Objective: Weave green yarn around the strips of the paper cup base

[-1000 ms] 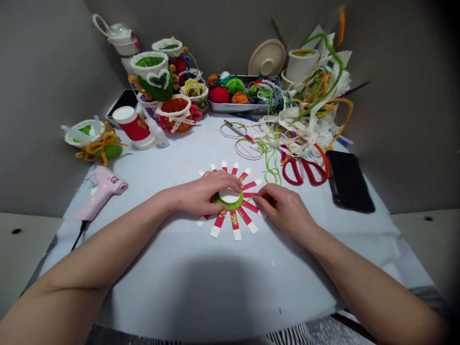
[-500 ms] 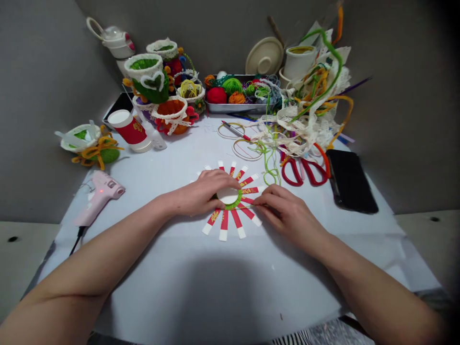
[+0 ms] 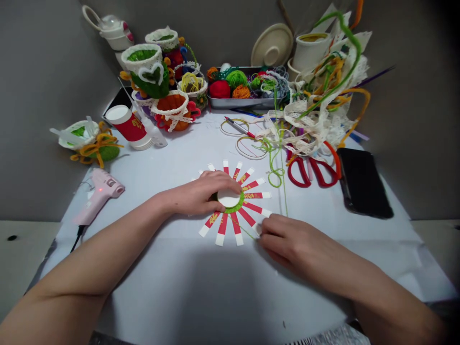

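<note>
Now the right hand (image 3: 293, 243) had pulled out from the centre to the lower strip ends, fingers pinching green yarn (image 3: 243, 230). The left hand (image 3: 199, 197) stayed cupped, pressing the white disc (image 3: 228, 198) onto the fan of red-and-white paper strips (image 3: 223, 225).

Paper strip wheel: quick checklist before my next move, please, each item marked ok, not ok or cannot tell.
1. Left hand resting on the white disc: ok.
2. Red-and-white paper strips fanned flat around the disc: ok.
3. Right hand holding the thin green yarn: cannot tell.
4. Hot glue gun indicator light on: ok.
5. Red-handled scissors apart from the right hand: ok.
</note>
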`<state>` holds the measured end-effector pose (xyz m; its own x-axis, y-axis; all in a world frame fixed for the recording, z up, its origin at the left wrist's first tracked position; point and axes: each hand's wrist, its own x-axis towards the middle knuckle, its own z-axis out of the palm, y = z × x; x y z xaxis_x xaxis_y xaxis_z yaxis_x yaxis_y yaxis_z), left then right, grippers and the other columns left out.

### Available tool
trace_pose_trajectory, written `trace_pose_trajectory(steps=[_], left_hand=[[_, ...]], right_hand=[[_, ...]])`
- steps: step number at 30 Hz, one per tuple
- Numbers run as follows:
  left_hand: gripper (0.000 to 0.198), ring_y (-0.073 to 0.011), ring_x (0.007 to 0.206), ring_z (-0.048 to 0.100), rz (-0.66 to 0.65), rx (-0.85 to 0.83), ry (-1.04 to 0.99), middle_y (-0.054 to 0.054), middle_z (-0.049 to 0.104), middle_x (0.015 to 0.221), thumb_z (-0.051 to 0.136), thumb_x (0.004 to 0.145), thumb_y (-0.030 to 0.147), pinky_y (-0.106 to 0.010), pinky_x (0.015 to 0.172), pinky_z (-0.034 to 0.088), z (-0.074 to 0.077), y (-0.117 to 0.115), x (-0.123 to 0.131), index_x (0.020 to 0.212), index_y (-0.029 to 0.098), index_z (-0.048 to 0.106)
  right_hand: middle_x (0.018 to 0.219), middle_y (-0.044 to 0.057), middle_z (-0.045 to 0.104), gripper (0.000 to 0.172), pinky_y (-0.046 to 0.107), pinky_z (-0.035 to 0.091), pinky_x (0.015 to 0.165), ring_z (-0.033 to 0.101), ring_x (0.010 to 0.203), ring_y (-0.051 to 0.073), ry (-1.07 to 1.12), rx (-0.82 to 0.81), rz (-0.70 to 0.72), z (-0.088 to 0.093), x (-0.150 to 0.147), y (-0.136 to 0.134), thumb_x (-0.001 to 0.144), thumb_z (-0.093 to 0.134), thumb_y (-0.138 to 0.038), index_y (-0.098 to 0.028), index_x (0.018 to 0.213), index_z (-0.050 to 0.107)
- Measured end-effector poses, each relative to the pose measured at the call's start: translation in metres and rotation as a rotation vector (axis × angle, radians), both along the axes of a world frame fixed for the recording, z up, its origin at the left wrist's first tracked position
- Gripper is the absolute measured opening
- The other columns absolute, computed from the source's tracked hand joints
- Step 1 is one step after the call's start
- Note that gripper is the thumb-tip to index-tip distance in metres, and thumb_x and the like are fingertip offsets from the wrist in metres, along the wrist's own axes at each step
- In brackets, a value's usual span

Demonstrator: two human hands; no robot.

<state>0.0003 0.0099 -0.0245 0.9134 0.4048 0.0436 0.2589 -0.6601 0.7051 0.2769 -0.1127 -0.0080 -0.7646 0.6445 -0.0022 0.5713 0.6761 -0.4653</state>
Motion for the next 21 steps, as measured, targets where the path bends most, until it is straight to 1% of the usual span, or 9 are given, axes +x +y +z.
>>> trace_pose_trajectory(steps=[3, 9, 12, 16, 19, 21], left_hand=[[0.033, -0.0285, 0.133, 0.056, 0.001, -0.006, -0.001, -0.011, 0.066, 0.139, 0.064, 0.097, 0.024, -0.049, 0.115, 0.036, -0.001, 0.000, 0.000, 0.130, 0.024, 0.060], [0.031, -0.0278, 0.133, 0.057, -0.004, -0.004, -0.022, -0.011, 0.066, 0.138, 0.065, 0.097, 0.024, -0.048, 0.114, 0.036, -0.002, 0.001, 0.000, 0.128, 0.024, 0.061], [0.030, -0.0280, 0.134, 0.056, -0.002, -0.010, -0.015, -0.011, 0.066, 0.138, 0.064, 0.098, 0.023, -0.048, 0.114, 0.036, -0.002, 0.001, 0.000, 0.128, 0.024, 0.061], [0.030, -0.0281, 0.133, 0.057, -0.007, 0.000, -0.023, -0.011, 0.066, 0.138, 0.064, 0.098, 0.025, -0.049, 0.114, 0.037, -0.002, 0.001, 0.000, 0.128, 0.023, 0.061], [0.030, -0.0278, 0.133, 0.056, -0.005, 0.011, -0.022, -0.011, 0.066, 0.138, 0.064, 0.098, 0.025, -0.048, 0.113, 0.037, -0.003, 0.001, 0.000, 0.128, 0.024, 0.060], [0.030, -0.0278, 0.133, 0.056, -0.003, 0.015, -0.020, -0.010, 0.066, 0.138, 0.064, 0.098, 0.025, -0.048, 0.113, 0.037, -0.003, 0.001, 0.000, 0.128, 0.024, 0.061]], right_hand=[[0.085, 0.005, 0.059, 0.030, 0.030, 0.042, 0.064, 0.053, 0.075, 0.018, -0.036, 0.031, 0.009, 0.001, 0.001, -0.002, 0.104, 0.049, -0.012, -0.019, 0.075, 0.056], [0.080, 0.005, 0.056, 0.029, 0.031, 0.036, 0.059, 0.048, 0.068, 0.017, -0.058, 0.162, -0.080, -0.003, 0.005, -0.004, 0.101, 0.048, -0.008, -0.019, 0.075, 0.054], [0.082, 0.006, 0.058, 0.027, 0.031, 0.036, 0.061, 0.050, 0.070, 0.018, -0.088, 0.184, -0.131, -0.007, 0.008, -0.001, 0.100, 0.048, -0.008, -0.019, 0.077, 0.056], [0.085, 0.007, 0.061, 0.024, 0.032, 0.041, 0.065, 0.055, 0.076, 0.019, -0.094, 0.171, -0.203, -0.010, 0.011, 0.006, 0.102, 0.050, -0.012, -0.019, 0.082, 0.062], [0.087, 0.006, 0.064, 0.021, 0.031, 0.044, 0.069, 0.059, 0.080, 0.019, -0.017, 0.118, -0.224, -0.013, 0.011, 0.013, 0.102, 0.054, -0.018, -0.019, 0.085, 0.066], [0.085, 0.005, 0.065, 0.020, 0.031, 0.044, 0.069, 0.059, 0.078, 0.019, 0.025, 0.088, -0.270, -0.018, 0.009, 0.019, 0.102, 0.057, -0.021, -0.020, 0.084, 0.066]])
